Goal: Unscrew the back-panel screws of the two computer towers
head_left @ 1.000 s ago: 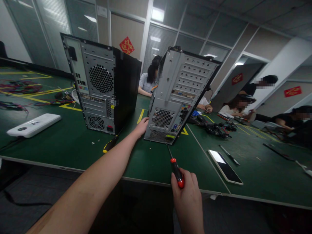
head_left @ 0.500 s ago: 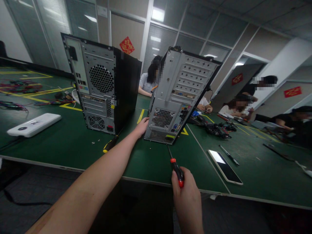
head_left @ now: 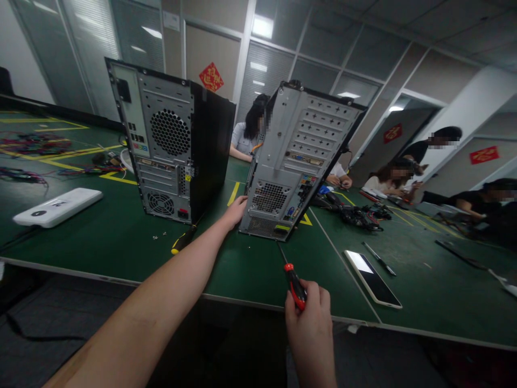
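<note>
A grey computer case (head_left: 283, 156) stands on the green table with its back panel facing me. My left hand (head_left: 236, 213) grips its lower left edge, the fingertips hidden behind the metal. In my right hand (head_left: 310, 318) is a screwdriver (head_left: 296, 288) with a black and red handle, held by the handle end. Its thin shaft points up to the bottom rear edge of the case; whether the tip touches a screw I cannot tell. To the left stands a second, black-sided computer case (head_left: 212, 151). A yellow and black screwdriver (head_left: 183, 240) lies by its base.
Small screws (head_left: 159, 236) lie left of the yellow screwdriver. A white power bank (head_left: 58, 207) is at left, near tangled wires (head_left: 34, 144). On the right are a phone (head_left: 374, 280), a pen (head_left: 378, 258) and black cables (head_left: 359, 213). Several people sit or stand across the table.
My right hand's fingers have shifted slightly on the screwdriver, and its handle sits at a slightly different angle. My left hand and both cases stay where they were.
</note>
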The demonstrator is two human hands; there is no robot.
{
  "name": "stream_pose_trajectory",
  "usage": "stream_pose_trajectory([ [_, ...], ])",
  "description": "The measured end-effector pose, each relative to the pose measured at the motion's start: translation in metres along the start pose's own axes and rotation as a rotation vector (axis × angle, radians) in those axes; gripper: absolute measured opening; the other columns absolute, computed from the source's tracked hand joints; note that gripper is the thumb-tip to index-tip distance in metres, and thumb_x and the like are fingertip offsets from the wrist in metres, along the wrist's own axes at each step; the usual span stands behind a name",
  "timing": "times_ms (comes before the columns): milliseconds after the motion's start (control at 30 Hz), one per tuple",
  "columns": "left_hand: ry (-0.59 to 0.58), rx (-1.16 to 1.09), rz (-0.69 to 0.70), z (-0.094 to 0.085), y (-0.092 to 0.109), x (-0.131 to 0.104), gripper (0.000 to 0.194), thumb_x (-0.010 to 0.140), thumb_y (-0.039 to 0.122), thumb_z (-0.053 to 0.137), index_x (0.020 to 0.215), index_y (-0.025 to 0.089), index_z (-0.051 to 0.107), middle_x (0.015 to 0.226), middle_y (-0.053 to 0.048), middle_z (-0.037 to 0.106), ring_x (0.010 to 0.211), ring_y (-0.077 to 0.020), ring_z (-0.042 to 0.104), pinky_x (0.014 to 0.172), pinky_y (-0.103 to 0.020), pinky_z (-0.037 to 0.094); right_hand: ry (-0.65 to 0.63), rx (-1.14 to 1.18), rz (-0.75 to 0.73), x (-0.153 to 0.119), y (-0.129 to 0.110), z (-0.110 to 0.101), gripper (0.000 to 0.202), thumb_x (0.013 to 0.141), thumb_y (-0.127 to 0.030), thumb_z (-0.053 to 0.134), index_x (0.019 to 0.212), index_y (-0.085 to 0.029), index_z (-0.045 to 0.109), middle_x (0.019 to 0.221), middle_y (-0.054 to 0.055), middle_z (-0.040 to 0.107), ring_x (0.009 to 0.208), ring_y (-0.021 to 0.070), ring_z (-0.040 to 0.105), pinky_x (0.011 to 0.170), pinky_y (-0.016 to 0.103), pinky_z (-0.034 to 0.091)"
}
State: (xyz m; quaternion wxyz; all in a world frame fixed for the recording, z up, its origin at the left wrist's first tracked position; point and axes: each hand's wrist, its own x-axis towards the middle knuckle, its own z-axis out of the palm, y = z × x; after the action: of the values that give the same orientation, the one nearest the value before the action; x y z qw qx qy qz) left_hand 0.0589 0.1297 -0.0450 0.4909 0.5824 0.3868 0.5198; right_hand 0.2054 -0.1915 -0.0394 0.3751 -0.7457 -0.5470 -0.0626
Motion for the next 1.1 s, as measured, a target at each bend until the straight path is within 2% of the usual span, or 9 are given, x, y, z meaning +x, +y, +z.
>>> stream_pose_trajectory([
  [200, -0.002, 0.000, -0.028, 0.0002, 0.0040, -0.0010, 0.050, 0.091, 0.058, 0.063, 0.126, 0.024, 0.074, 0.137, -0.010, 0.075, 0.131, -0.0326, 0.065, 0.113, -0.044, 0.047, -0.036, -0.088, -0.074, 0.0008, 0.0025, 0.0016, 0.022, 0.106, -0.041, 0.043, 0.108, -0.024, 0.056, 0.104, 0.007, 0.059, 0.074, 0.0222, 0.067, 0.055, 0.030, 0.046],
  [333, -0.009, -0.010, 0.001, 0.0009, 0.0033, -0.0006, 0.049, 0.091, 0.058, 0.063, 0.124, 0.023, 0.074, 0.138, -0.009, 0.074, 0.131, -0.0318, 0.065, 0.114, -0.043, 0.046, -0.063, -0.168, -0.089, -0.0006, 0.0059, 0.0034, 0.022, 0.108, -0.040, 0.041, 0.108, -0.024, 0.056, 0.101, 0.005, 0.058, 0.067, 0.0200, 0.066, 0.052, 0.028, 0.042],
  [433, -0.010, -0.013, 0.023, 0.0016, 0.0016, 0.0008, 0.048, 0.091, 0.056, 0.063, 0.124, 0.023, 0.074, 0.138, -0.009, 0.074, 0.130, -0.0313, 0.065, 0.114, -0.043, 0.046, -0.044, -0.160, -0.122, -0.0006, 0.0075, 0.0041, 0.025, 0.109, -0.041, 0.039, 0.107, -0.024, 0.056, 0.099, 0.004, 0.058, 0.065, 0.0191, 0.065, 0.052, 0.028, 0.042],
  [633, 0.008, 0.004, -0.029, 0.0016, 0.0024, 0.0016, 0.047, 0.091, 0.053, 0.063, 0.125, 0.023, 0.074, 0.137, -0.010, 0.075, 0.130, -0.0326, 0.065, 0.113, -0.045, 0.047, -0.014, -0.112, -0.166, 0.0010, 0.0083, 0.0028, 0.031, 0.111, -0.046, 0.037, 0.107, -0.024, 0.057, 0.096, 0.004, 0.059, 0.066, 0.0194, 0.066, 0.053, 0.028, 0.043],
  [867, -0.004, -0.008, -0.037, 0.0013, 0.0038, 0.0003, 0.047, 0.092, 0.054, 0.063, 0.126, 0.023, 0.073, 0.137, -0.010, 0.075, 0.130, -0.0324, 0.065, 0.111, -0.046, 0.048, -0.041, -0.031, -0.121, 0.0032, 0.0079, 0.0003, 0.037, 0.110, -0.053, 0.036, 0.105, -0.024, 0.059, 0.094, 0.005, 0.063, 0.072, 0.0216, 0.068, 0.058, 0.030, 0.047],
  [1100, -0.006, -0.011, -0.045, 0.0001, 0.0041, -0.0007, 0.047, 0.092, 0.055, 0.064, 0.126, 0.024, 0.073, 0.137, -0.010, 0.075, 0.130, -0.0336, 0.065, 0.112, -0.047, 0.047, -0.103, 0.040, 0.049, 0.0054, 0.0081, 0.0007, 0.043, 0.106, -0.062, 0.041, 0.098, -0.024, 0.060, 0.085, 0.004, 0.066, 0.070, 0.0232, 0.068, 0.061, 0.032, 0.046],
])
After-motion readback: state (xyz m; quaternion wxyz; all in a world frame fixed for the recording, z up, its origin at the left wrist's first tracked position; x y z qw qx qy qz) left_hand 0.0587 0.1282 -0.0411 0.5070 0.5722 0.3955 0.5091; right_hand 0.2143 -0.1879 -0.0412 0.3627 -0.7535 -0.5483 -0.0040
